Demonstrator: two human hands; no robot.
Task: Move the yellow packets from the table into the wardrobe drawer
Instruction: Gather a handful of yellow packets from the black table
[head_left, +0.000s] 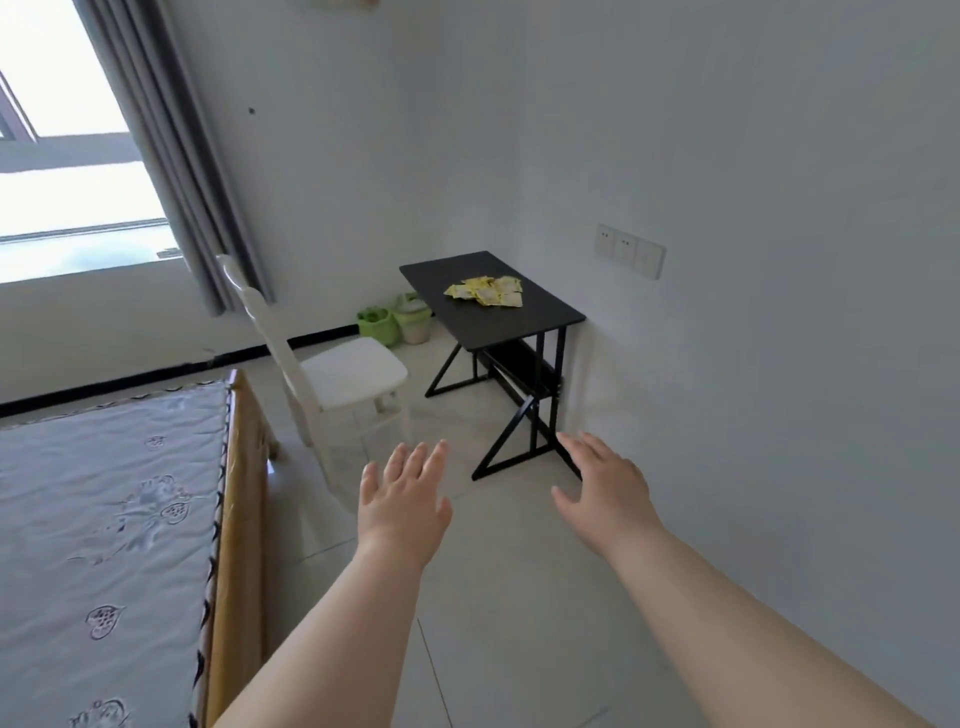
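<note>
Small flat yellow packets (485, 293): loose overlapping heap on the far half of the black rectangular counter (519, 325), which stands against the right wall in the far corner. None taken up yet. Wardrobe drawer not in view.

Left hand (405, 499) and right hand (608, 488): both held out over the floor tiles, palms down, fingers straight and spread. Each grip open and empty. Both are well short of the counter.

Handling, as judged: the packets look like thin, light sachets, pliable rather than stiff, probably slick-skinned. Unlikely to break, but liable to slide over one another and off the smooth dark top. Too small here to make out seams or edges.

Best hold: gather the heap from left and right with both hands, then close the grip round the bunch, thumbs on top and fingers beneath. A loose handful may shed packets while carried.

Near the route: white wooden chair (353, 371) left of the counter, two green bins (387, 325) by the far wall, bed with patterned mattress (104, 493) near left.
</note>
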